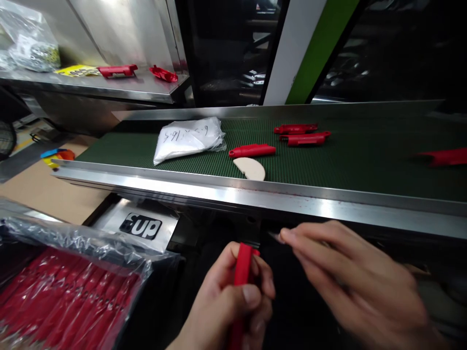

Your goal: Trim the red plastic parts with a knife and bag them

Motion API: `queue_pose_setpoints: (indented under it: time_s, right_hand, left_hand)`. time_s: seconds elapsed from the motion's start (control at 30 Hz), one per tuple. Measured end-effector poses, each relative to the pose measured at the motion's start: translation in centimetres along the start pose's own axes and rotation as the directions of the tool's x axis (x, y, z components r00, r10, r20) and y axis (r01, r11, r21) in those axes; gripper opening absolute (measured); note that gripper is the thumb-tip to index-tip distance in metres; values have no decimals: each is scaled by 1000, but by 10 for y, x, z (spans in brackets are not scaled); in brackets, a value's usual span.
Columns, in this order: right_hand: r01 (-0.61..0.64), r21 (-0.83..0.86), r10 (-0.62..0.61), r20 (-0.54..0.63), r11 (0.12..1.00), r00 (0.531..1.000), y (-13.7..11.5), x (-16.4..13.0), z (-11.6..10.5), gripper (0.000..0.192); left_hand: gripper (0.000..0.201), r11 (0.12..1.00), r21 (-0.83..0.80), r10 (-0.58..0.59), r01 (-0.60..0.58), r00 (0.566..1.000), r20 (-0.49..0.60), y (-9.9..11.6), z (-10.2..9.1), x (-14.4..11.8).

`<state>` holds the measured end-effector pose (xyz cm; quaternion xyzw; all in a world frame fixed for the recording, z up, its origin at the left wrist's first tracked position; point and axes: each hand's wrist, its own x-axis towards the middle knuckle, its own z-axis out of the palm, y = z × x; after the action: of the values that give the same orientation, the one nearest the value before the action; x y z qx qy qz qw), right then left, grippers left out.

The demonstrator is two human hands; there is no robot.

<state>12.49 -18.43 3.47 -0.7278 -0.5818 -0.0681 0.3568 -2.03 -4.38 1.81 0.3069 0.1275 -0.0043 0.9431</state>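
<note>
My left hand (233,296) is wrapped round a long red plastic part (243,265), held roughly upright with its lower end hidden by my fingers. To the right, my right hand (350,277) pinches a small, thin, pointed blade (276,237) between thumb and fingertips. The blade's tip points left toward the red part but stays apart from it. Motion blurs the right hand, and most of the blade is hidden in its grip. Both hands are in front of the conveyor's near metal rail (233,193).
On the green conveyor belt (350,167) lie a red part (252,150), several more red pieces, a pale half-round disc (251,168) and a white bag (189,138). A plastic-lined box of red parts (69,296) stands at lower left. A steel shelf (146,90) is behind.
</note>
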Motion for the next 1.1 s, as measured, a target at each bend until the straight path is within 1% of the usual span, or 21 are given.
queue_pose_setpoints:
  time_s: [0.07,0.17,0.3,0.47,0.53,0.57,0.63,0.7,0.73,0.77,0.83,0.9,0.93,1.0,1.1]
  right_hand:
    - [33,0,-33,23,999,999,-7,-2,0,38]
    - [70,-22,-70,7,997,997,-15,-1,3,35]
    - [97,-22,-97,8,995,995,-15,3,6,32]
    - [123,-32,-123,10,992,992,-10,1,10,33]
    - [137,-45,-137,-7,990,991,-7,-1,11,34]
    - [132,-67,-133,-21,989,991,-5,-2,12,35]
    - [83,-102,-89,-64,991,994,0,-3,11,38]
    - [10,-84,-19,-113,996,993,5,-2,8,41]
    - [-7,-57,1,-112,998,994,6,-2,5,42]
    - [6,-33,-9,-89,999,996,7,-1,2,42]
    - [94,-14,-94,2,995,996,6,0,-4,41]
    - [192,-21,-188,107,981,976,4,0,-9,42]
    - [219,-28,-213,136,975,968,4,-1,-10,44]
    - [241,-43,-232,155,970,960,3,-3,-10,49]
    - [266,-41,-259,117,963,959,4,-2,-7,46]
  left_hand:
    - [17,995,-94,-24,27,999,31,2,-2,2]
    - [17,982,-182,-31,42,998,60,3,-2,3]
    - [16,977,-210,-23,42,996,89,2,-1,3]
    - [10,975,-221,-4,27,995,103,0,0,4]
    - [8,972,-234,23,-1,996,91,-3,0,5]
    - [8,972,-236,47,-21,994,102,-6,-1,5]
    - [15,975,-219,77,-39,983,165,-13,-2,5]
    - [26,974,-226,89,-29,962,260,-19,-3,4]
    - [28,968,-249,84,-8,952,295,-21,-5,3]
    - [29,960,-280,70,17,953,296,-22,-6,1]
    - [34,944,-322,11,69,971,240,-21,-10,-2]
    - [42,934,-335,-68,125,982,176,-19,-15,-5]
    - [44,926,-346,-102,151,983,154,-18,-17,-7]
    - [45,895,-395,-155,207,975,158,-18,-21,-10]
    - [46,857,-446,-210,258,965,156,-19,-23,-13]
